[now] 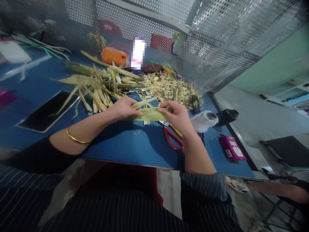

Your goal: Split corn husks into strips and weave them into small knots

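Note:
A pale green strip of dried leaf, like corn husk [151, 114], is stretched level between my two hands above the blue table. My left hand [125, 109] pinches its left end, with a narrower strip sticking out by the thumb. At the other end my right hand [177, 115] grips it between thumb and fingers. Behind and below the strip, a few thin crossed strips [145, 102] show in part. Scissors [173, 138] with red and yellow handles lie under my right hand, their blades partly hidden.
Long husk leaves [103, 82] and a heap of shredded scraps [171, 87] lie behind my hands. A dark flat tablet-like panel [48, 111] is at left. Rolls of white plastic [204, 120] and black plastic [227, 116] and a purple packet [232, 147] lie right. A perforated metal screen [135, 19] borders the back.

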A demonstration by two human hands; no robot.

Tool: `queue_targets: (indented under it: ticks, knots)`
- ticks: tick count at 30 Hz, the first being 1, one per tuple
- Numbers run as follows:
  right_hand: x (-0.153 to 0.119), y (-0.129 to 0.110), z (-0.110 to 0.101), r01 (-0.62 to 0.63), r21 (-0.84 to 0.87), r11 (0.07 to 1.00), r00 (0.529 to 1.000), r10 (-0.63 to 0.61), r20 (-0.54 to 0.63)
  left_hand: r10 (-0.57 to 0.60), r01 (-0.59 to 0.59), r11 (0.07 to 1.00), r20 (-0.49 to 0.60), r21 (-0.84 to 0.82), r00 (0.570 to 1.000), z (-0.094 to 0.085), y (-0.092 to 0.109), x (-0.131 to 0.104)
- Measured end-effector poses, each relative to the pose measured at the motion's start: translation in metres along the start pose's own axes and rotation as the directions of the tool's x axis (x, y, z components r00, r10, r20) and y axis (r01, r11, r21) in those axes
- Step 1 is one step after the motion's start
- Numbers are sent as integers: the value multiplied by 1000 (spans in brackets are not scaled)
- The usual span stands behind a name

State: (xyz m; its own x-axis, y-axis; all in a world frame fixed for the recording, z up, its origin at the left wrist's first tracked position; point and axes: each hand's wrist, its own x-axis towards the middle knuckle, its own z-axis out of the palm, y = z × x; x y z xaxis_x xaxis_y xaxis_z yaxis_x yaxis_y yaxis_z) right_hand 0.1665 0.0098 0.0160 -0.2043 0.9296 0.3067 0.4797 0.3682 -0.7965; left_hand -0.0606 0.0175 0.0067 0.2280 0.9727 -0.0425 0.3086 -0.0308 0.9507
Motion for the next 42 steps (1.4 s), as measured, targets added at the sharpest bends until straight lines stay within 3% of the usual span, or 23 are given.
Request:
queue_targets:
  ticks: [2, 4, 7, 8, 11, 14, 18, 23, 26, 29, 35, 38, 42]
  knots:
    - [1, 1, -12, -56, 29, 998, 997, 54, 54, 28, -31, 999, -60, -44, 998, -4, 1, 3]
    - [3, 4, -25, -114, 122, 986, 993, 115, -5, 38, -68, 985, -180, -161, 983, -9, 2, 7]
    - [8, 10, -39, -154, 316, 936, 970, 205, -133, -38, -123, 931, -426, -344, 904, -19, 4, 13]
    - [10, 13, -42, -148, 367, 919, 956, 227, -183, -91, -112, 908, -452, -404, 887, -21, 4, 15]
    - [17, 20, -42, -96, 472, 876, 906, 273, -323, -201, -34, 827, -352, -561, 914, -24, 5, 15]
    - [20, 24, -30, -72, 558, 827, 873, 323, -366, -134, -34, 789, -226, -614, 965, -17, 4, 10]
    - [17, 28, -1, -139, 559, 817, 891, 350, -290, -79, -39, 773, -157, -633, 984, -4, 5, 2]
    - [7, 27, 34, -130, 462, 877, 964, 220, -147, -141, 44, 715, -83, -698, 987, 6, 7, -3]
    - [0, 21, 41, -28, 195, 980, 997, 41, -64, -109, 36, 709, -58, -704, 992, 9, 5, -3]
    - [-7, 10, 42, 131, -68, 989, 980, -140, -142, -41, 3, 722, -38, -692, 998, 13, 2, -5]
    - [-17, -2, 52, -10, 241, 971, 994, -15, 104, -4, 74, 756, 108, -651, 994, 30, -1, -12]
    - [-17, 0, 53, -48, 222, 974, 998, 37, 50, -48, 30, 771, -10, -636, 999, 32, -2, -12]
    - [-17, 1, 49, -66, 200, 978, 997, 70, -15, -103, -24, 835, -199, -549, 975, 27, -3, -9]
